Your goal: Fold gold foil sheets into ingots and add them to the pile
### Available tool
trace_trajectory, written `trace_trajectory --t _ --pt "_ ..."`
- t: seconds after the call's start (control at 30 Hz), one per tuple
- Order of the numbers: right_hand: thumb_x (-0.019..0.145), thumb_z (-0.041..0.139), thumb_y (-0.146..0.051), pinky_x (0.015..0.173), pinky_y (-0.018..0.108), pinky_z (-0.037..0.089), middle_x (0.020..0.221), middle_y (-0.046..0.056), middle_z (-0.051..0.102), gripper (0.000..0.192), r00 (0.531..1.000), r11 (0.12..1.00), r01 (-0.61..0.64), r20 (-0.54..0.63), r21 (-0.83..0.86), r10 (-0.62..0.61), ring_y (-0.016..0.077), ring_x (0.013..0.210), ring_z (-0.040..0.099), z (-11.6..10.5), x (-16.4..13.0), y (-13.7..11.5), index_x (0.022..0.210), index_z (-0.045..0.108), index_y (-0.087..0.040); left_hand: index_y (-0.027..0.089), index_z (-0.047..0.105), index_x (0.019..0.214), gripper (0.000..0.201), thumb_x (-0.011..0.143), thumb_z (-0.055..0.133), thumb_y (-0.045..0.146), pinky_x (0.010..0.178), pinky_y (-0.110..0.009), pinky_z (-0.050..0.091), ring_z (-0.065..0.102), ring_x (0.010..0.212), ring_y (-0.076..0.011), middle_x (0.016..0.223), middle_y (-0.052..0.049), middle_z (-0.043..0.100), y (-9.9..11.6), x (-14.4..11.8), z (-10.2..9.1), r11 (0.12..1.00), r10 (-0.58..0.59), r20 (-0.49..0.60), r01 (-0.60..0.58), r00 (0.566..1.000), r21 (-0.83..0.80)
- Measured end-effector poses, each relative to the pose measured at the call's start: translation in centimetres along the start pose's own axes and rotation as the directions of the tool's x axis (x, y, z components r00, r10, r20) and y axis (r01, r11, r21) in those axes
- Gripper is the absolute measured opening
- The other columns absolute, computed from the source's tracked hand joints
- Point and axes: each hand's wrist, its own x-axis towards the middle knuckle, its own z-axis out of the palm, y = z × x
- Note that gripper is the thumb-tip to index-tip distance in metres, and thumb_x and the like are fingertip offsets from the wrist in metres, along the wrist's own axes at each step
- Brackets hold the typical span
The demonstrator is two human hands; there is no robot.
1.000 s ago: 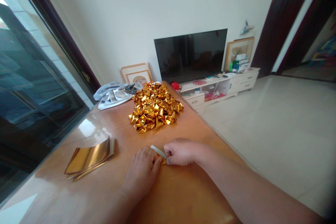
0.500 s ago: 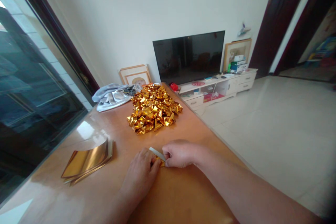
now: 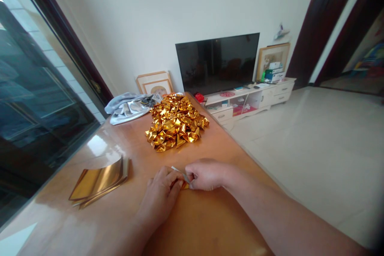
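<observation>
Between my two hands, low over the wooden table (image 3: 210, 216), is a partly folded sheet of gold foil paper (image 3: 186, 186). A pale strip of its back sticks up between the fingers, and most of the sheet is covered by them. My left hand (image 3: 163, 190) is closed on its left side, fingers bent over it. My right hand (image 3: 207, 174) pinches the right side with thumb and curled fingers. Beyond them lies a heap of folded gold foil pieces (image 3: 178, 124). Left of my left hand rests a stack of flat gold foil sheets (image 3: 97, 182), slightly curled.
Crumpled grey cloth (image 3: 129, 108) lies at the table's far left corner. A white sheet edge (image 3: 18, 240) shows at the near left. Past the table stand a television (image 3: 219, 64) and a white low cabinet (image 3: 264, 96). A glass door (image 3: 39, 88) is at the left.
The fingers of my left hand have shifted over the foil paper, and less of its pale strip shows. My right hand keeps its pinch. The camera view has moved slightly.
</observation>
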Motion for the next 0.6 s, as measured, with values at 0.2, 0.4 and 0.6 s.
trace_trajectory --t 0.2,0.4,0.6 --pt "0.079 0.057 -0.026 0.053 0.022 0.030 0.083 -0.002 0.070 0.017 1.000 1.000 0.017 -0.016 -0.004 -0.017 0.0123 0.064 0.055 -0.4 -0.7 0.0 0.091 0.069 -0.024 0.029 0.067 0.094 0.019 0.096 0.047 0.027 0.083 -0.033 0.044 0.058 0.100 -0.0215 0.099 -0.003 0.061 -0.2 -0.1 0.4 1.000 0.001 -0.019 -0.001 1.000 0.014" --pt "0.087 0.057 -0.040 0.053 0.022 0.029 0.086 0.000 0.071 0.024 0.996 0.998 -0.053 -0.075 0.047 0.056 0.0124 0.068 0.057 0.1 -0.3 -0.2 0.092 0.070 -0.021 0.028 0.067 0.095 0.019 0.096 0.048 0.030 0.085 -0.035 0.042 0.058 0.100 -0.0222 0.102 -0.003 0.060 0.0 -0.3 0.4 0.998 -0.023 -0.043 0.025 0.999 0.053" --pt "0.084 0.061 -0.055 0.054 0.024 0.026 0.083 -0.001 0.070 0.032 0.987 0.994 -0.110 -0.119 -0.026 0.106 0.0134 0.066 0.054 0.9 0.4 -0.3 0.089 0.069 -0.024 0.027 0.066 0.092 0.020 0.097 0.047 0.030 0.085 -0.034 0.042 0.057 0.101 -0.0218 0.102 -0.003 0.061 -0.1 -0.3 0.4 0.999 -0.027 -0.034 0.028 0.999 0.029"
